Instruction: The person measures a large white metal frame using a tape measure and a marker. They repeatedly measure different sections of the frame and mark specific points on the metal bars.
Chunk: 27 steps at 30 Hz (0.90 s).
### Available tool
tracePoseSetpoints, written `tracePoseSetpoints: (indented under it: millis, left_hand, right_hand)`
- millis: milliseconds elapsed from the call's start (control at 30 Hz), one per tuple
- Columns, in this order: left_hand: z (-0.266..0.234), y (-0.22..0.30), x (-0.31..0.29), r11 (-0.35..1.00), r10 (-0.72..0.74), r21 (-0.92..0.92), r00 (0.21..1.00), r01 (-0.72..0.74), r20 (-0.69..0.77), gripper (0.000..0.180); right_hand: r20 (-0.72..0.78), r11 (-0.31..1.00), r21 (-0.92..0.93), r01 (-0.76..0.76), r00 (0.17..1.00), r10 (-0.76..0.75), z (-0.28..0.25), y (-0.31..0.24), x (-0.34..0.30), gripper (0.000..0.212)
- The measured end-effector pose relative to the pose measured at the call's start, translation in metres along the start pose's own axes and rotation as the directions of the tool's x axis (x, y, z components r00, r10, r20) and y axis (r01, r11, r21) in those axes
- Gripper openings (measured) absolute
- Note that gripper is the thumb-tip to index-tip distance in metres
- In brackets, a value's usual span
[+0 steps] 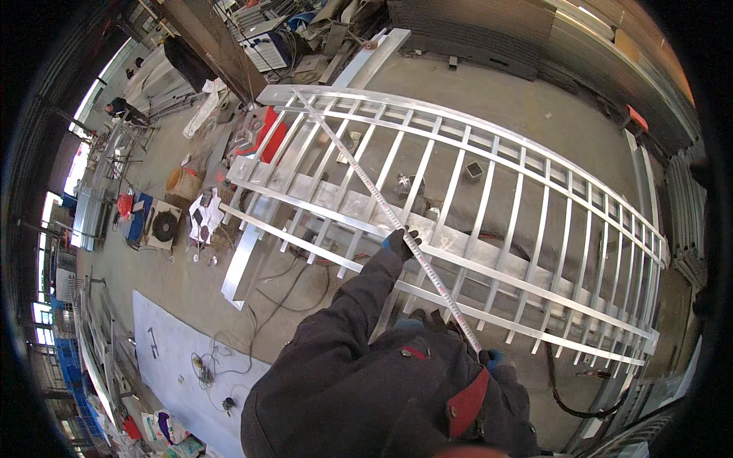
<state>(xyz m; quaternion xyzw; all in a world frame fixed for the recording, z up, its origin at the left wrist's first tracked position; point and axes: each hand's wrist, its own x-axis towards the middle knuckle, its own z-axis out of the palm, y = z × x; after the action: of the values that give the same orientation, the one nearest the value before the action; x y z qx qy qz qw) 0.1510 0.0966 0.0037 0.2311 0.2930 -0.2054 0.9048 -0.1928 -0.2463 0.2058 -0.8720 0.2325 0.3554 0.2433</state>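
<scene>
A long silver metal railing panel [489,187], with several upright bars between its rails, lies in front of me. Diagonally across it runs a pulled-out measuring tape [437,281], from the far left corner back to my body. My left hand [402,243], in a dark blue and black glove, is closed around the tape above the near rail. Close to my waist, my right hand [492,357] is at the tape's near end. Its blue glove shows only in part, and my sleeve and jacket hide the fingers; the tape case cannot be made out.
Beneath the panel are wide metal beams [248,256]. A pale sheet [191,359] with a hammer-like tool and cables lies at lower left. An orange bucket [183,183] stands left, near a steel column [217,46]. A black hose [584,412] curls at right. Another person [126,108] bends far left.
</scene>
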Motion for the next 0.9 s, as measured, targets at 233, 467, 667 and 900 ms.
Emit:
tracePoseSetpoints:
  millis: [233, 467, 667, 900]
  left_hand:
    - [-0.016, 0.034, 0.039, 0.994, 0.112, 0.021, 0.991, -0.111, -0.074, 0.043]
    - [-0.021, 0.038, 0.05, 0.998, 0.062, -0.001, 0.989, -0.063, -0.136, 0.038]
    - [-0.013, 0.03, 0.036, 0.996, 0.085, 0.014, 0.994, -0.085, -0.066, 0.041]
    - [-0.011, 0.028, 0.027, 0.99, 0.139, 0.015, 0.99, -0.139, 0.032, 0.045]
  right_hand:
    - [-0.004, 0.992, -0.058, 0.108, 0.994, -0.108, -0.003, -0.044, 0.036, 0.051]
    - [0.019, 0.995, -0.085, 0.053, 0.998, -0.052, -0.009, -0.052, 0.037, 0.056]
    - [-0.037, 0.992, -0.107, 0.062, 0.997, -0.067, -0.009, -0.05, 0.035, 0.057]
    - [-0.063, 0.993, -0.097, 0.072, 0.995, -0.078, -0.013, -0.051, 0.035, 0.058]
